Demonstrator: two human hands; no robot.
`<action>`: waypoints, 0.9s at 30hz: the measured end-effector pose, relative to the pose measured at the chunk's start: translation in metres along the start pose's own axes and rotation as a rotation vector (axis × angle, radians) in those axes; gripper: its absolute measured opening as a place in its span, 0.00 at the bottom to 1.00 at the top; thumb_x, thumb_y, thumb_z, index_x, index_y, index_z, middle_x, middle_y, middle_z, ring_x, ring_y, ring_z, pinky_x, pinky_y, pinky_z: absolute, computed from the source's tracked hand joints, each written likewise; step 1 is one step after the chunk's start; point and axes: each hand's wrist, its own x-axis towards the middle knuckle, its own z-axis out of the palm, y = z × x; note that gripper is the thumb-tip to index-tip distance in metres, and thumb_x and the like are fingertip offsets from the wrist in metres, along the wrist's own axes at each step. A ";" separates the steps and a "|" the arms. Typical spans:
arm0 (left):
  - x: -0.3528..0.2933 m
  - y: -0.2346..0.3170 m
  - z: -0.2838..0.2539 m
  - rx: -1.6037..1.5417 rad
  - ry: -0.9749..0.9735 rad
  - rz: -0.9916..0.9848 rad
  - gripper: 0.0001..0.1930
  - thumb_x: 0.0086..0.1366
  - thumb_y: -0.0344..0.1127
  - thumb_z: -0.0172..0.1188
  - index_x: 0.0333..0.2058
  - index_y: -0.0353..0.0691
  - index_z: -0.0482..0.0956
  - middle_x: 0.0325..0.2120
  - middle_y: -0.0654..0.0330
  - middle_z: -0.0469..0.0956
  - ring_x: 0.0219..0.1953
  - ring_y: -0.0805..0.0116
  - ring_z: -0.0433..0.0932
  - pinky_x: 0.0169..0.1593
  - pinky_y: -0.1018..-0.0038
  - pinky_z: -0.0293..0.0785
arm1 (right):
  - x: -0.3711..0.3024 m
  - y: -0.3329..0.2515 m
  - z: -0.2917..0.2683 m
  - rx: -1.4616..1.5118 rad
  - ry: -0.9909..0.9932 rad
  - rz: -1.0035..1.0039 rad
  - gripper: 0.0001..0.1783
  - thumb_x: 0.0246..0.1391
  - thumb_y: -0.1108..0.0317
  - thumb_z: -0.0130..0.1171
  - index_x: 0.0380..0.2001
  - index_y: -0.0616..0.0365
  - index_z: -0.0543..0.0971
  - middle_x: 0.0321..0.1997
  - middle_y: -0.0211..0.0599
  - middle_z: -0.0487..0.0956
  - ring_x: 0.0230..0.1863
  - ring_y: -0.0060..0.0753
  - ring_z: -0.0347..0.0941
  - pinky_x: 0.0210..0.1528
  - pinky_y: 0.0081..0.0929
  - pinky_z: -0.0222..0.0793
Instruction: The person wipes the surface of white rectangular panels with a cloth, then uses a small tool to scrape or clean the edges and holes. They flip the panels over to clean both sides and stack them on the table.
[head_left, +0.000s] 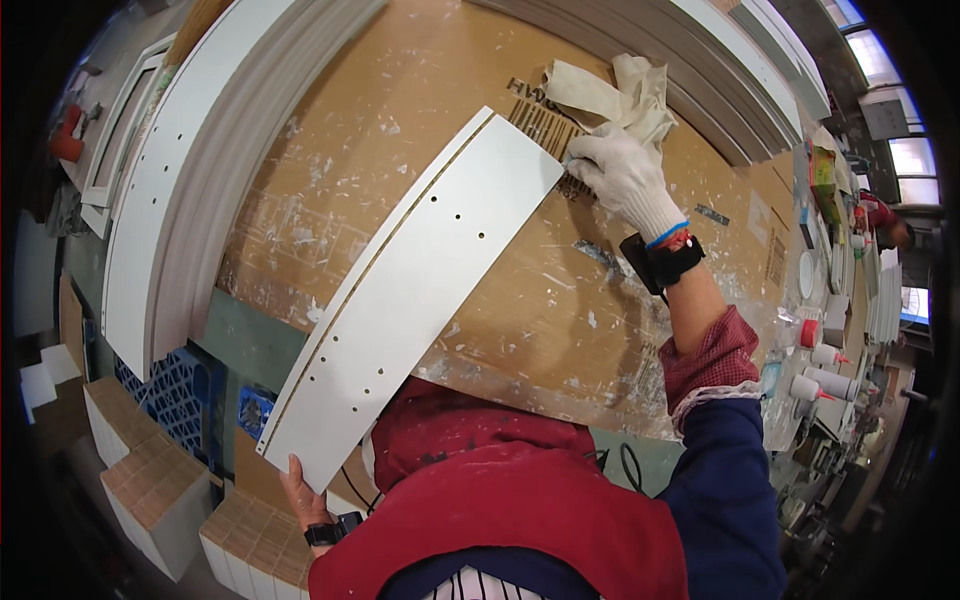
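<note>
A long white panel (415,265) with small drilled holes and a groove along one long edge slants across in front of me. My left hand (303,495), bare, grips its near end, the thumb at the edge and the other fingers mostly hidden. At the panel's far right corner is my right hand (620,178), in a white knit glove. Its fingers are curled closed against that corner; whatever they may pinch is hidden. Just beyond the glove lies a crumpled beige cloth (625,100).
Paint-flecked cardboard (530,320) covers the worktable. Stacked white panels (185,190) stand along the left, and more white panels (690,60) at the far right. Glue bottles (805,387) crowd the right side. Bundled wood-topped blocks (160,490) and a blue crate (175,395) are at lower left.
</note>
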 end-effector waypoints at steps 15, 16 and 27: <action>0.001 0.003 -0.003 -0.013 0.005 -0.001 0.28 0.62 0.39 0.55 0.56 0.30 0.58 0.50 0.51 0.68 0.50 0.61 0.70 0.54 0.65 0.66 | -0.017 -0.002 -0.005 0.221 0.008 0.208 0.12 0.47 0.60 0.57 0.30 0.57 0.77 0.31 0.44 0.76 0.35 0.43 0.73 0.38 0.33 0.68; 0.001 0.003 -0.006 -0.002 0.018 -0.014 0.28 0.62 0.38 0.54 0.57 0.30 0.58 0.51 0.51 0.67 0.51 0.60 0.69 0.54 0.65 0.66 | -0.030 -0.003 -0.004 0.318 0.030 0.247 0.13 0.47 0.59 0.58 0.30 0.57 0.77 0.30 0.44 0.77 0.34 0.41 0.73 0.37 0.32 0.68; 0.041 -0.023 0.077 0.223 -0.079 -0.049 0.29 0.62 0.36 0.53 0.58 0.31 0.57 0.54 0.50 0.63 0.54 0.59 0.65 0.57 0.66 0.62 | -0.250 0.004 -0.010 0.744 0.199 0.695 0.16 0.52 0.56 0.56 0.39 0.55 0.76 0.34 0.37 0.78 0.36 0.27 0.73 0.39 0.25 0.68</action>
